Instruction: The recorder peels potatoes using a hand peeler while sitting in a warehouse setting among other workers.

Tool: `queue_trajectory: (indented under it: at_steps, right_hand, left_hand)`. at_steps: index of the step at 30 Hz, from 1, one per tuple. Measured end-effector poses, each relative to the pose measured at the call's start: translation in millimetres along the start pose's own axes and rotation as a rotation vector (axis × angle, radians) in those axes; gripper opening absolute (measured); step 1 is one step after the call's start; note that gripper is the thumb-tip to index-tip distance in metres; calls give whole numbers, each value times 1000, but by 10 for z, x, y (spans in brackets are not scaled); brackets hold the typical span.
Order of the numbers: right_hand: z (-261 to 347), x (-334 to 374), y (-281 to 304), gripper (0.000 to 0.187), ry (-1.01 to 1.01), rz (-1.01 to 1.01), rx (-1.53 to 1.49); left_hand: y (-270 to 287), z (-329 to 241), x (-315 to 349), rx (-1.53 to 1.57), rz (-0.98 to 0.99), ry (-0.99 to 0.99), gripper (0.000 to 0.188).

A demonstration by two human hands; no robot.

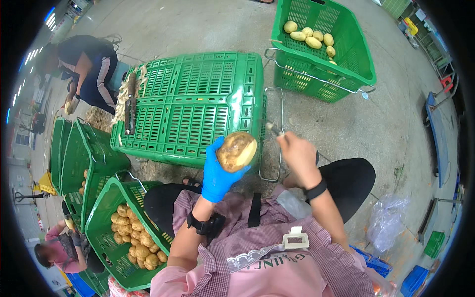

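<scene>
My left hand (218,174), in a blue glove, is closed round a large potato (236,151). A pale peeled strip runs down the potato's right side; brown skin covers the rest. To the right, my bare right hand (298,154) grips a peeler (273,129), its head blurred and apart from the potato. An upturned green crate (188,104) stands in front of me like a table. On its left end lie a dark-handled knife or peeler (130,104) and scattered peelings (119,106).
A green crate (326,74) at the far right holds several peeled potatoes (312,42). Unpeeled potatoes (136,232) fill part of a crate (106,198) at my left. Two people (89,69) (64,247) work at the left. A blue cart (436,133) and clear plastic (388,222) are at right.
</scene>
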State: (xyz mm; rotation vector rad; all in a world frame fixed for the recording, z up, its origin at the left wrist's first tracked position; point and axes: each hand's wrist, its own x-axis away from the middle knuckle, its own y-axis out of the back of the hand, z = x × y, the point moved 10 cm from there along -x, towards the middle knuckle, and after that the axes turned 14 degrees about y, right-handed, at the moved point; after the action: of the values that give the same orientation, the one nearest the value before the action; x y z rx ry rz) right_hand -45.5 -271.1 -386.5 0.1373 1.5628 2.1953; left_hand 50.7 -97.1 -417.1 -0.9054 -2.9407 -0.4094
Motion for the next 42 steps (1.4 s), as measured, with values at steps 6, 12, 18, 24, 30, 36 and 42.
queue_trajectory:
  at_steps: [6,12,18,24,30,36,42]
  right_hand:
    - [719,164,67,22,303,-15,-118]
    - [8,100,-67,22,72,-42,-232]
    - [723,197,-45,21,272,-76,-255]
    - [-217,49,81,19,-94,-56,-26]
    - [840,199,5,24,348,-104,-150]
    - [30,107,-99,23,47,-90,-86]
    - [311,139,-365,28,82,-19,-318]
  left_hand:
    - [78,66,3,-58,-50,14,80]
    - [81,138,26,7,-21,-4,83]
    - [18,197,-101,88,27,103,85]
    - [-65,29,-59,56,-29,-9,77]
    - [94,185,-72,66,-77,9,81]
    - [3,-16,-13,-81,-60,-120,84]
    - [85,66,-19,70,-27,-29,82]
